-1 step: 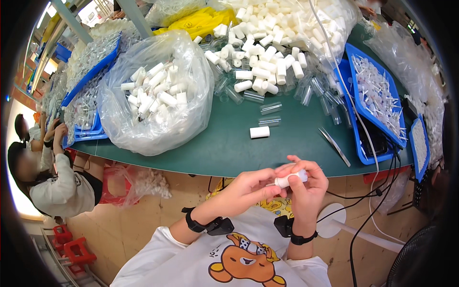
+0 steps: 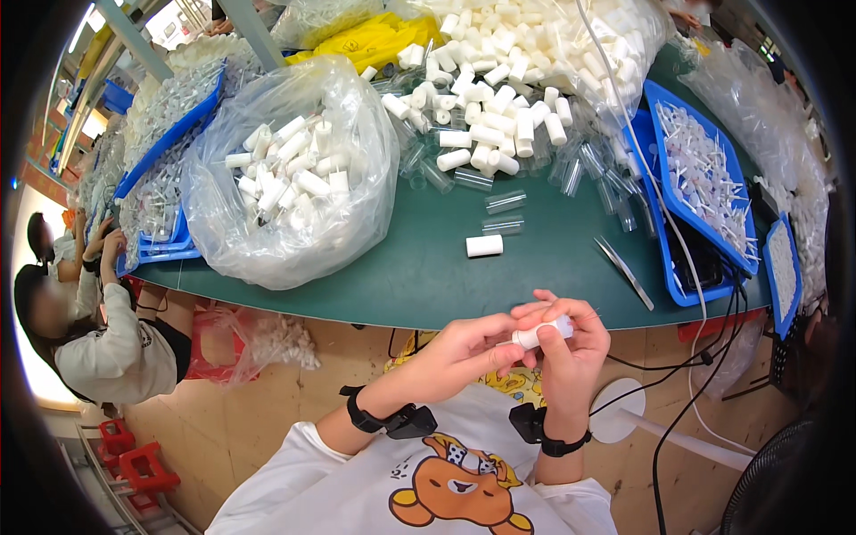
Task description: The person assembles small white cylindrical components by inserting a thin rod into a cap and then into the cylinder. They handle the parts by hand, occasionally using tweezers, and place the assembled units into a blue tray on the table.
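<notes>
My left hand (image 2: 464, 352) and my right hand (image 2: 575, 352) meet just below the near edge of the green table (image 2: 401, 272). Together they pinch a small white plastic tube (image 2: 546, 333), held sideways between the fingertips. Each wrist wears a black band. One loose white tube (image 2: 484, 246) lies on the table straight ahead of my hands, with two clear caps (image 2: 505, 212) just beyond it.
A clear bag of white tubes (image 2: 285, 178) sits at left, a big pile of the same tubes (image 2: 486, 116) further back. Blue trays with thin white parts (image 2: 704, 178) stand at right, metal tweezers (image 2: 624, 272) nearby. Another person (image 2: 98, 343) sits at far left. Cables hang at right.
</notes>
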